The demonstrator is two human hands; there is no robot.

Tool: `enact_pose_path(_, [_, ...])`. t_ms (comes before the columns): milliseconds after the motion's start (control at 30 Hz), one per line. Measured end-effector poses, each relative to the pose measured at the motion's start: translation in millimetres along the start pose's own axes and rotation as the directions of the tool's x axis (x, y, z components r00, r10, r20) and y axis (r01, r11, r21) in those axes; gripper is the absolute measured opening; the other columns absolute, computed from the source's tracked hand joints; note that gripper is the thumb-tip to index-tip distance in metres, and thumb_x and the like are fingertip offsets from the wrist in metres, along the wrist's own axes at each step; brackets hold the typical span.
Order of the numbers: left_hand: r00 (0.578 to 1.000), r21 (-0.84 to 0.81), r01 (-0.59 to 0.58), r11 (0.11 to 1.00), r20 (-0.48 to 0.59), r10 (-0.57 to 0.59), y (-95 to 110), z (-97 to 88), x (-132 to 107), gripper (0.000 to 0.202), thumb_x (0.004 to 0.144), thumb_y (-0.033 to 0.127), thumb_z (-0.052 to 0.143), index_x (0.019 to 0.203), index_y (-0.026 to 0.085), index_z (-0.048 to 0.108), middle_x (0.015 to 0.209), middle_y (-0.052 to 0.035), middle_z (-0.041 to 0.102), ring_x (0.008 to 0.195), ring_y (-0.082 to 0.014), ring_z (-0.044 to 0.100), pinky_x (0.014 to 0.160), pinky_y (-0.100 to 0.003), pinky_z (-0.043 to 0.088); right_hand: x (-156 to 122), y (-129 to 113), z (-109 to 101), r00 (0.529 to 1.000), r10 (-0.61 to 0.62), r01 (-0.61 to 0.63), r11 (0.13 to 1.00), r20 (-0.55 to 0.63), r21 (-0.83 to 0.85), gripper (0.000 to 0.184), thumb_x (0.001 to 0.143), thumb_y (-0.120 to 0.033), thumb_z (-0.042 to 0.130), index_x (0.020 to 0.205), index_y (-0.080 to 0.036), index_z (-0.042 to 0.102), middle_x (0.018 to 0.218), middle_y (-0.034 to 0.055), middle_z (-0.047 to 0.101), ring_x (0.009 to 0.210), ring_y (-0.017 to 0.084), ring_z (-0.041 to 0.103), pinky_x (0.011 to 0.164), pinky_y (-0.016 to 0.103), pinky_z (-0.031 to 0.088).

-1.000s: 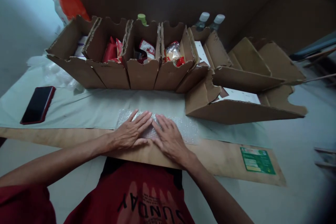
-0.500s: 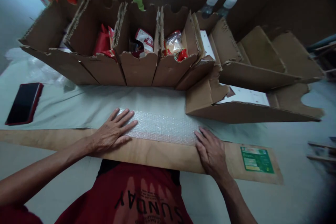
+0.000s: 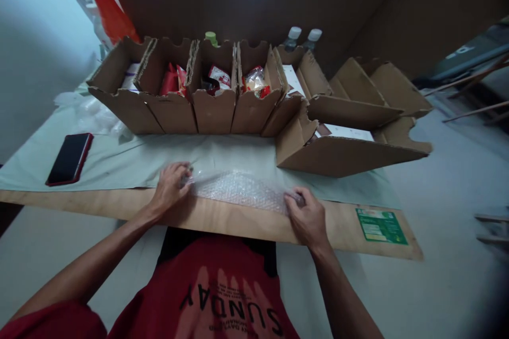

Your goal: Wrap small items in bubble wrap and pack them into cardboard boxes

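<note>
A strip of clear bubble wrap (image 3: 238, 189) stretches between my two hands near the table's front edge. My left hand (image 3: 172, 185) is closed on its left end, fingers curled over the plastic. At the other end, my right hand (image 3: 305, 217) pinches the bubble wrap between thumb and bent fingers. The strip bows up slightly in the middle, and parts of both ends are hidden by my fingers.
A row of cardboard bins (image 3: 214, 111) with snack packets stands behind. One cardboard box (image 3: 350, 156) lies angled at right. A phone (image 3: 69, 159) rests at left, near crumpled plastic (image 3: 101, 116). A green label (image 3: 382, 226) is on the wooden edge.
Both hands lay flat on the bubble wrap before; now their fingers have closed on its ends. The strip has bunched and lifted a little. The camera view has tilted up.
</note>
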State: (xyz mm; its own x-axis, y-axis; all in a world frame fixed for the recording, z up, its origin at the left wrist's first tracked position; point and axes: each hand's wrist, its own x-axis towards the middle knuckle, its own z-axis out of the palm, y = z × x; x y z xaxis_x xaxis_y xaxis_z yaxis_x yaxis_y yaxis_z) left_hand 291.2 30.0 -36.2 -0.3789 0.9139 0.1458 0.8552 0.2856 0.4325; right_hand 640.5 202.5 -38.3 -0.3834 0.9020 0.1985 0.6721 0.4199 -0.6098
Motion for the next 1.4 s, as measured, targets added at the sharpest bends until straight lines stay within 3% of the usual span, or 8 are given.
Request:
enact_pose_path(200, [0.977,0.102,-0.213,0.972,0.017,0.213,29.1,-43.0,64.3,0.039,0.09,0.023,0.054,0.128,0.022,0.059,0.111,-0.0068,0.075,0.091,-0.0232,0.071,0.083,-0.036,0.053,-80.5,-30.7,-23.4,0.996,0.03,-0.049,0.972,0.083,0.228,0.066,0.091,-0.044,0.069,0.151,-0.024,0.05,0.146,0.013,0.062,0.129,0.029,0.063,0.102,0.044,0.056])
enact_pose_path(433, [0.823,0.192,-0.539,0.82,0.326,0.464,83.1,12.5,156.5,0.046,0.094,0.009,0.045,0.139,0.015,0.055,0.115,-0.0148,0.072,0.112,-0.0281,0.066,0.099,-0.045,0.047,-122.2,-56.2,20.6,0.855,0.112,-0.384,0.793,0.506,0.473,0.047,0.093,-0.037,0.064,0.138,-0.023,0.065,0.135,0.0098,0.071,0.118,0.027,0.07,0.101,0.041,0.058])
enact_pose_path(633, [0.849,0.03,-0.528,0.849,0.032,0.527,50.7,4.9,61.3,0.067,0.084,0.003,0.05,0.148,0.022,0.045,0.152,-0.0136,0.052,0.145,-0.0338,0.041,0.117,-0.061,0.035,-114.0,-65.3,16.7,0.749,0.064,-0.543,0.629,0.66,0.556,0.036,0.088,-0.041,0.069,0.119,-0.024,0.075,0.109,0.0058,0.078,0.094,0.023,0.073,0.086,0.034,0.058])
enact_pose_path(833, [0.789,-0.395,-0.444,0.805,0.255,0.56,57.1,-11.1,-65.5,0.084,0.084,0.016,0.056,0.161,0.026,0.024,0.159,-0.0148,0.045,0.15,-0.034,0.035,0.117,-0.06,0.042,-87.4,-77.3,23.9,0.724,0.098,-0.657,0.398,0.683,0.64,0.04,0.092,-0.057,0.063,0.111,-0.022,0.07,0.084,0.0032,0.073,0.072,0.019,0.067,0.072,0.032,0.056])
enact_pose_path(1000, [0.979,-0.467,-0.163,0.869,0.03,0.2,74.5,22.7,-59.7,0.049,0.094,0.016,0.053,0.142,0.024,0.055,0.11,-0.0087,0.075,0.101,-0.0236,0.069,0.09,-0.043,0.058,-66.6,-79.8,32.4,0.835,0.013,-0.5,0.432,0.549,0.75,0.055,0.101,-0.059,0.044,0.137,-0.019,0.053,0.098,0.0122,0.076,0.079,0.023,0.073,0.068,0.036,0.059])
enact_pose_path(1167, [0.984,-0.441,0.158,0.883,0.143,-0.105,68.8,39.7,-31.1,0.052,0.09,0.021,0.059,0.142,0.021,0.056,0.082,0.0019,0.073,0.068,-0.0145,0.065,0.067,-0.027,0.054,-59.7,-69.0,26.4,0.983,-0.094,-0.004,0.844,0.155,0.536,0.047,0.101,-0.029,0.056,0.148,-0.027,0.047,0.11,0.0093,0.075,0.094,0.022,0.073,0.083,0.04,0.061])
enact_pose_path(1267, [0.982,-0.361,0.161,0.919,0.147,-0.114,65.6,43.4,-23.2,0.06,0.088,0.021,0.063,0.146,0.024,0.051,0.078,0.0045,0.072,0.061,-0.0132,0.061,0.063,-0.026,0.05,-53.0,-67.2,32.9,0.894,-0.434,0.404,0.888,0.112,0.219,0.044,0.096,-0.015,0.058,0.138,-0.027,0.059,0.127,0.0105,0.071,0.12,0.027,0.066,0.1,0.047,0.055])
enact_pose_path(1400, [0.982,-0.277,0.15,0.949,0.149,-0.112,66.5,45.2,-21.8,0.06,0.089,0.023,0.062,0.148,0.022,0.048,0.078,0.0038,0.071,0.059,-0.0139,0.061,0.062,-0.027,0.05,-39.0,-64.0,52.9,0.763,-0.584,0.612,0.79,0.279,-0.021,0.043,0.094,-0.01,0.055,0.134,-0.022,0.063,0.143,0.0125,0.063,0.137,0.031,0.054,0.105,0.05,0.049])
